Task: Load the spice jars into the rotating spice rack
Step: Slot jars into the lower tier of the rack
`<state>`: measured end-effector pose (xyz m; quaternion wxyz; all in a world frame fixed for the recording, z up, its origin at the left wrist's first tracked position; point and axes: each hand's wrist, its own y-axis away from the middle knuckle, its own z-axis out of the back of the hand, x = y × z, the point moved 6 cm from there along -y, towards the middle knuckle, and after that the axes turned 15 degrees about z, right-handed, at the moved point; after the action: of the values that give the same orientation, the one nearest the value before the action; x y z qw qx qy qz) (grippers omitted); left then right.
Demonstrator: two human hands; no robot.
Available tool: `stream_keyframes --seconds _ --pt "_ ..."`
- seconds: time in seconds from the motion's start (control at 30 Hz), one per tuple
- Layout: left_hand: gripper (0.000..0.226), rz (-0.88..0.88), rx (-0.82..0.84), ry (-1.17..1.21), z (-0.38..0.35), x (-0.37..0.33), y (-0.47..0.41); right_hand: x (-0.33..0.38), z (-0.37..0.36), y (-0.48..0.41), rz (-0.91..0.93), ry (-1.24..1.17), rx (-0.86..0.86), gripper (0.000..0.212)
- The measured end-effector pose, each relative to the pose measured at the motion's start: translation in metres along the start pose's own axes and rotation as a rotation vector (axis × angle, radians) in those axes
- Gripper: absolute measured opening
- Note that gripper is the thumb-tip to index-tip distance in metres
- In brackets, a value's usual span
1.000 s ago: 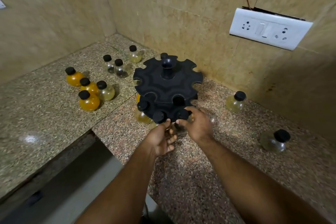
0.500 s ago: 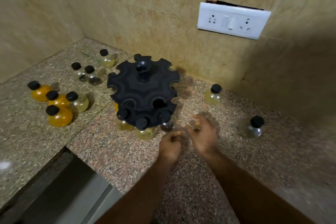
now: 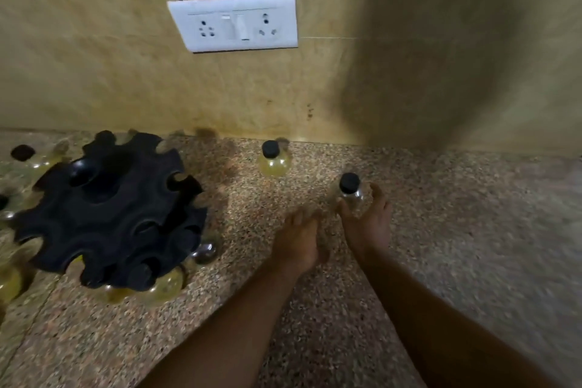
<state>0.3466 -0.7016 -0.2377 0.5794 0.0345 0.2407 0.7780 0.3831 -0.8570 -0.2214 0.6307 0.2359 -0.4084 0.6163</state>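
Now your right hand [image 3: 367, 224] cups the clear jar [image 3: 350, 192], not clearly clamped; lift it toward the spice rack [image 3: 107, 214], left hand [image 3: 297, 239] open beside.

Black rack [image 3: 107, 214] sits at 9 o'clock on the counter, tilted in this wide view, notched slots round its rim. Yellow-filled jars [image 3: 163, 285] hang in its near slots, black caps up. 1 yellow jar [image 3: 273, 159] stands upright at 12 o'clock by the wall. A clear jar [image 3: 350, 190], black-capped, stands just right of centre.
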Motion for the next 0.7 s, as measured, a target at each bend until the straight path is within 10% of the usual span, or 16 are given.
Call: stream_keyframes --seconds 0.47,0.7 --pt "0.121 0.031 0.162 -0.168 -0.021 -0.009 -0.035 -0.005 -0.007 -0.036 0.137 0.014 0.164 0.059" --pt "0.034 0.495 -0.037 1.082 0.020 0.040 -0.026 0.030 -0.014 -0.022 0.220 0.039 0.169 0.059"
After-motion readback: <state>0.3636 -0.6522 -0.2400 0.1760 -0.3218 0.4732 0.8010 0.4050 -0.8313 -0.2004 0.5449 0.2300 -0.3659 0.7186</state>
